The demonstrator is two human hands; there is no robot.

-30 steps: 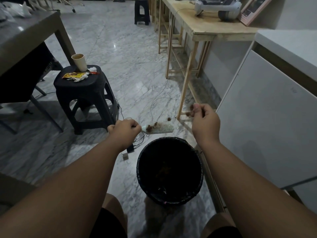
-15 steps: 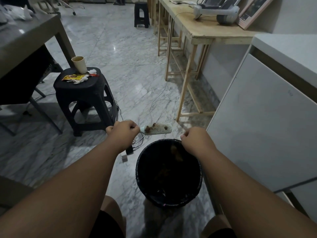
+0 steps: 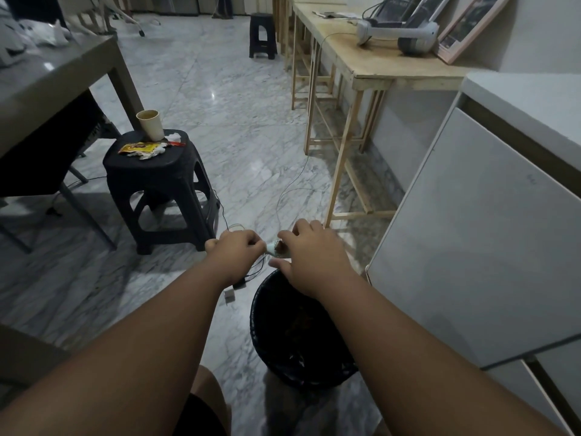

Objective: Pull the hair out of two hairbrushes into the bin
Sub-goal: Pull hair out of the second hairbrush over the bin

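A pale hairbrush (image 3: 273,248) is held level over the far rim of the black bin (image 3: 261,328). My left hand (image 3: 234,250) is shut on its handle. My right hand (image 3: 311,256) lies over the bristle head and hides nearly all of it; the fingers curl down onto it, with a bit of brown hair showing by the thumb. Whether those fingers pinch hair is hidden. Clumps of brown hair lie inside the bin. Only one brush is in view.
A black plastic stool (image 3: 157,187) with a paper cup (image 3: 151,124) and wrappers stands to the left. Cables and a small white plug (image 3: 229,295) lie on the marble floor by the bin. A white cabinet (image 3: 471,240) is close on the right, a wooden table (image 3: 361,70) beyond.
My right hand dropped from its raised position with a tuft of hair down to the bin, then came back up and left onto the brush head. My left hand kept the brush still.
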